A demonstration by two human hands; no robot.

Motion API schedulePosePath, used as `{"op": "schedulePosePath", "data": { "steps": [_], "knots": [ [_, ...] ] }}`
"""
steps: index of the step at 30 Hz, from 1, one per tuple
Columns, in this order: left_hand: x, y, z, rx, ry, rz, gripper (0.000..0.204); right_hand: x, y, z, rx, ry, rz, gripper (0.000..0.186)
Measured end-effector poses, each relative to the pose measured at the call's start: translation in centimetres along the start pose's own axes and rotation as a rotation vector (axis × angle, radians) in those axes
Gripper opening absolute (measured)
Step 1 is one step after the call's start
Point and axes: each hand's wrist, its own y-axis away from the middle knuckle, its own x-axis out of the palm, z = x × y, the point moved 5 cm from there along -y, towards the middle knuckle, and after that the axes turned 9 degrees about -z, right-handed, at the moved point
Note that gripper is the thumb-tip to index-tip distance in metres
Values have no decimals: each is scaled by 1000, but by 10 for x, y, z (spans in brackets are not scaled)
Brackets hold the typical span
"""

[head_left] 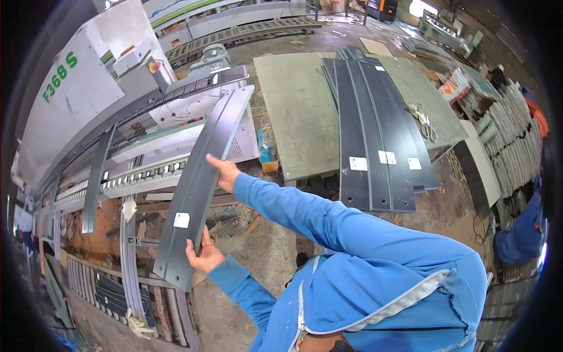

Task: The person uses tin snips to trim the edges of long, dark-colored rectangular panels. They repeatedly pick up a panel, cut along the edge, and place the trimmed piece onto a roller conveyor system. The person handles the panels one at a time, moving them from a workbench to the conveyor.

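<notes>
A long dark grey panel [192, 182] with a lengthwise groove, a white label and small holes near its ends slants in front of me. My left hand [204, 254] grips its right edge near the close end, thumb on top. Farther up the same edge, my right hand [223, 173] holds it with the thumb over the face and the other fingers hidden underneath. The far end of the panel overlaps the side of a white machine [88, 76]. From this view I cannot tell whether the panel rests on it.
Similar dark panels [366, 129] lie stacked on a greenish board table [293, 117] to the right, with scissors [429, 131] beside them. Another panel [97, 182] lies across the machine's rails at left. Slatted rollers [167, 314] run below. Bundled sheets [510, 141] stand far right.
</notes>
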Motion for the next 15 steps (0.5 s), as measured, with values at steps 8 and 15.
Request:
{"op": "schedulePosePath", "data": {
  "steps": [8,15],
  "knots": [
    [67,105,-8,128,-163,179,39,-3,37,86,-8,-101,107,22],
    [159,229,77,416,-716,939,34,-14,114,345,-402,-13,-32,31]
  ]
}}
